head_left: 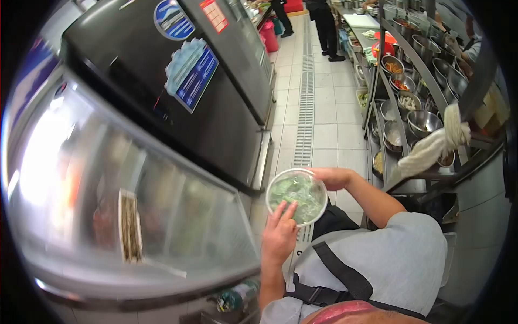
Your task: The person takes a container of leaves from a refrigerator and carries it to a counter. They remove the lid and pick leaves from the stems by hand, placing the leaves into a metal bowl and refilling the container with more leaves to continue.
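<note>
A round white-rimmed tub (pixel 307 190) with green leafy contents is at the centre of the head view, in front of my body. Clear, shiny plastic lies over the greens. My right hand (pixel 333 179) grips the tub at its far right rim, with most of its fingers hidden beneath. From the near left side, my left hand (pixel 279 236) reaches over the rim. Its index and middle fingers stretch out apart and touch the clear cover, while its other fingers are partly hidden.
A glass-fronted display fridge (pixel 178 189) and a dark fridge (pixel 156 70) stand on the left. A metal rack (pixel 380 92) with several steel bowls lines the right, a knotted white cloth (pixel 431 148) hanging there. A floor drain (pixel 306 102) runs up the aisle, where another person (pixel 322 27) stands.
</note>
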A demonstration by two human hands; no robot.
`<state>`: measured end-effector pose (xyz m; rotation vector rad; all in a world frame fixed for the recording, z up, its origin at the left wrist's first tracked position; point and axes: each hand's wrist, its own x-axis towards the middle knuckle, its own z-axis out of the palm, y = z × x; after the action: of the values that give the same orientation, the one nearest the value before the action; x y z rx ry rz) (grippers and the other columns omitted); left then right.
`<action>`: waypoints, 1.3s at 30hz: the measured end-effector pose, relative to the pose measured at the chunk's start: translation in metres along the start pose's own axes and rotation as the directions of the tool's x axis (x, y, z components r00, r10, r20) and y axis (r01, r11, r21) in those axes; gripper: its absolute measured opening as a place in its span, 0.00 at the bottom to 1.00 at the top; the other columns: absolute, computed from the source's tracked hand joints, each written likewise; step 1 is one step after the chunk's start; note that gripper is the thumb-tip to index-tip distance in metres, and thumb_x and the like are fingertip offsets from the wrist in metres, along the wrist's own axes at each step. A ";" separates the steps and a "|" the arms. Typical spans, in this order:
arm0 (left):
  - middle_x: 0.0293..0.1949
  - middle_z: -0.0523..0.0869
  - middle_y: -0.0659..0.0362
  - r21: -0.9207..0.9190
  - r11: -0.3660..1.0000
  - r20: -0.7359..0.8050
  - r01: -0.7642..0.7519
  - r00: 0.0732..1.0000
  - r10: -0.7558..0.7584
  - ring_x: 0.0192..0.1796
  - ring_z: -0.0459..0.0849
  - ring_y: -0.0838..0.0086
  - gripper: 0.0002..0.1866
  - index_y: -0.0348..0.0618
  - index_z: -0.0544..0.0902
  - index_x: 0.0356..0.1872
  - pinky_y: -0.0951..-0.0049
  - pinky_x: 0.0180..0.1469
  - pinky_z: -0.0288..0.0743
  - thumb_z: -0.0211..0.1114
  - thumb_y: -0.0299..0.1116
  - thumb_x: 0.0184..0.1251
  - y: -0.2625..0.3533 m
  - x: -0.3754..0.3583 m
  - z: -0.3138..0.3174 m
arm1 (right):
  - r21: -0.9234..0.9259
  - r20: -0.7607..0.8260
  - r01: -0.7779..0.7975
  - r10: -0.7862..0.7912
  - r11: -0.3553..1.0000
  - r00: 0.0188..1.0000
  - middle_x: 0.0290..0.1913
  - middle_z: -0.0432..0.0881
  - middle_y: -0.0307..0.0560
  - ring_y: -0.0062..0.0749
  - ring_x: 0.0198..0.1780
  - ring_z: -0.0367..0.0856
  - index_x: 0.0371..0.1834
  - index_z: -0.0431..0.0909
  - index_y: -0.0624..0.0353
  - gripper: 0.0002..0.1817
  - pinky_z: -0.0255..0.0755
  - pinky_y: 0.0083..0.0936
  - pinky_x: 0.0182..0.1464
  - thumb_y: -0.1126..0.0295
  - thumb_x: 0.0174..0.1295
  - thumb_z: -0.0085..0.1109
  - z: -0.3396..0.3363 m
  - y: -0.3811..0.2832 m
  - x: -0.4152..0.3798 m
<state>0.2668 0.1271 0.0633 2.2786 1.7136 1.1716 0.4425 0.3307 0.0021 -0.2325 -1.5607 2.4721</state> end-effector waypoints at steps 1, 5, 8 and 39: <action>0.60 0.81 0.53 0.000 0.998 0.057 -0.060 0.997 0.060 0.65 0.74 0.50 0.15 0.43 0.70 0.34 0.48 0.65 0.69 0.70 0.23 0.53 -0.013 0.025 0.012 | -0.145 -0.054 0.018 -0.027 0.989 0.998 0.67 0.70 0.53 0.39 0.67 0.71 0.74 0.58 0.58 0.40 0.75 0.36 0.61 0.46 0.66 0.57 -0.022 0.004 0.006; 0.73 0.63 0.46 -0.269 0.956 -0.343 -0.119 0.939 0.021 0.75 0.60 0.48 0.25 0.43 0.73 0.48 0.49 0.73 0.58 0.77 0.40 0.54 -0.077 0.126 0.075 | 0.313 -0.197 0.037 0.026 0.949 0.980 0.64 0.74 0.52 0.36 0.64 0.74 0.71 0.62 0.63 0.31 0.71 0.33 0.65 0.58 0.70 0.55 -0.107 -0.030 0.021; 0.74 0.56 0.48 -0.716 0.683 -0.158 0.145 0.919 -0.361 0.75 0.58 0.52 0.57 0.45 0.54 0.75 0.50 0.73 0.58 0.59 0.76 0.52 -0.158 0.186 0.141 | 0.331 -0.242 0.174 -0.095 0.927 0.966 0.69 0.68 0.49 0.36 0.69 0.69 0.74 0.58 0.61 0.32 0.63 0.34 0.71 0.52 0.75 0.44 -0.166 -0.072 0.039; 0.62 0.77 0.51 -0.573 -0.552 0.692 0.605 0.719 0.070 0.63 0.76 0.57 0.38 0.43 0.69 0.68 0.51 0.64 0.71 0.50 0.60 0.63 -0.569 0.915 0.586 | -0.885 -0.438 -0.357 -0.795 0.300 0.419 0.24 0.76 0.53 0.51 0.27 0.76 0.19 0.75 0.61 0.22 0.70 0.40 0.31 0.57 0.67 0.58 -0.934 -0.432 0.305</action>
<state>0.2463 1.3376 -0.1339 0.4085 0.3159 0.9647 0.4137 1.4034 -0.0127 -1.1004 -1.9028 0.4131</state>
